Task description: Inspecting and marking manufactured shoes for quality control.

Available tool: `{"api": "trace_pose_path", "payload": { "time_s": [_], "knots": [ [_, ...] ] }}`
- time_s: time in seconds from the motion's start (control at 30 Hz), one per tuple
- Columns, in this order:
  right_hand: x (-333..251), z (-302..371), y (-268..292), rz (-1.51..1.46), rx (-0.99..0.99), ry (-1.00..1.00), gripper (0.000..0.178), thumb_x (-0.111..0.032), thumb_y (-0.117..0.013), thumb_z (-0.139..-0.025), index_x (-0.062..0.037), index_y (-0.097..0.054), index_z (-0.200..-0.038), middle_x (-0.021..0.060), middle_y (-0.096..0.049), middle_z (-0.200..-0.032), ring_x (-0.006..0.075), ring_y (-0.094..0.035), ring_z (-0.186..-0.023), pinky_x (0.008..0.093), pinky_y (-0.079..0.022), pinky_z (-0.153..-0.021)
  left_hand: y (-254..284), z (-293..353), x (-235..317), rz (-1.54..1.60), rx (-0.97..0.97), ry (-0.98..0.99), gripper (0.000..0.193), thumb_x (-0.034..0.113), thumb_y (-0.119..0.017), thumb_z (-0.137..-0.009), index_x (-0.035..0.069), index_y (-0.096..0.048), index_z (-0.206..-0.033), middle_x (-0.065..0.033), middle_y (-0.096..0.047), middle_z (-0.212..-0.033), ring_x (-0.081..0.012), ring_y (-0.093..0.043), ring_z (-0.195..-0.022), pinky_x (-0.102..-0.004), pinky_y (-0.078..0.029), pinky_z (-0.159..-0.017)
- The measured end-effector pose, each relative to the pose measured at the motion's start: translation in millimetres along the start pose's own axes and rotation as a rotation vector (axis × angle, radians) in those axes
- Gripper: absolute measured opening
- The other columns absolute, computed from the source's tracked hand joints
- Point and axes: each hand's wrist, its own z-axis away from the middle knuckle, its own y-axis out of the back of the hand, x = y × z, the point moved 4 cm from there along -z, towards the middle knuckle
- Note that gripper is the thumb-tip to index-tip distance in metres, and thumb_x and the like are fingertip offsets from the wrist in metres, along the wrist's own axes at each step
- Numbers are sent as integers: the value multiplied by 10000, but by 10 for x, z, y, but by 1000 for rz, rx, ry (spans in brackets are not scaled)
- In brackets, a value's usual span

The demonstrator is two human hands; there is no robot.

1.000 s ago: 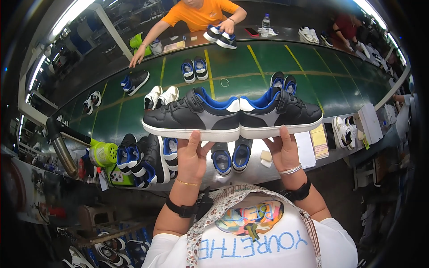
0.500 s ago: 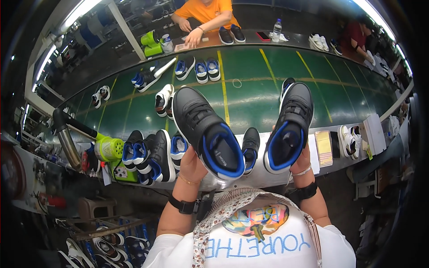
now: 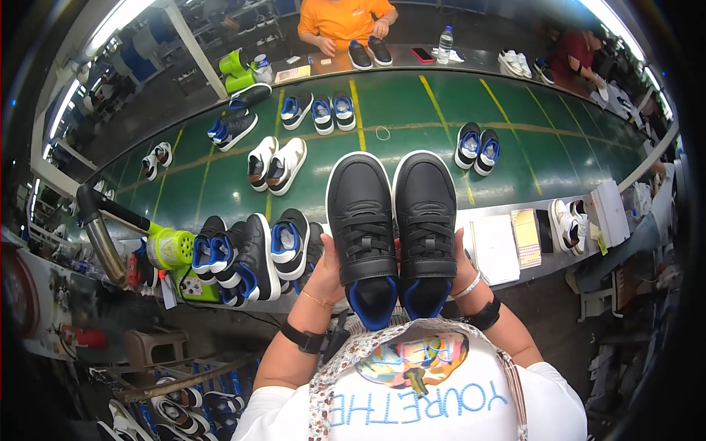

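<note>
A pair of black sneakers with blue linings and white sole edges is held up side by side before my chest, toes pointing away. My left hand (image 3: 329, 270) grips the left sneaker (image 3: 360, 209) from its outer side. Around the outer side of the right sneaker (image 3: 425, 209) my right hand (image 3: 463, 266) is closed. Most of my fingers are hidden behind the shoes. Several more black sneakers (image 3: 254, 253) with blue linings stand close together on the bench to the left of my left hand.
The green conveyor belt (image 3: 412, 176) carries black pairs and a white pair (image 3: 278, 165). A lime-green heat gun (image 3: 170, 248) stands left on the bench. White paper (image 3: 494, 250), a notepad (image 3: 526, 239) and white shoes (image 3: 568, 226) lie right. A person in orange (image 3: 346, 22) sits opposite.
The two sneakers have come together from apart and turned more parallel, toes level. Black shoes on the belt at right now show fully. The person opposite has drawn their hands back.
</note>
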Motion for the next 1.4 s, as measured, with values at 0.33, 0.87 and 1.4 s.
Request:
{"api": "trace_pose_path", "payload": {
  "time_s": [0.33,0.87,1.4],
  "knots": [
    [33,38,12,40,83,-4,863,-698,-289,-776,-27,-314,-1319,155,-467,-1248,262,-517,-1084,358,-416,-944,281,67,-139,71,-7,34,979,700,-518,-683,0,-271,-1322,-188,-394,-1290,-291,-486,-1113,-444,-437,-918],
    [-452,26,-1145,2044,-26,578,595,-379,-718,-636,-187,-528,-1165,65,-485,-860,227,-480,-825,478,-303,-899,410,-21,1,514,-102,-171,763,650,-463,-759,60,-427,-1242,-155,-533,-1160,-272,-516,-1085,-421,-422,-939],
    [166,25,181,146,475,481,1005,-760,-414,-646,-77,-247,-1364,109,-344,-1365,245,-378,-1228,373,-342,-1013,634,146,600,-242,384,-62,339,276,-463,-901,70,-472,-1169,-61,-499,-1157,-175,-450,-1077,-351,-359,-911]
  ]
}}
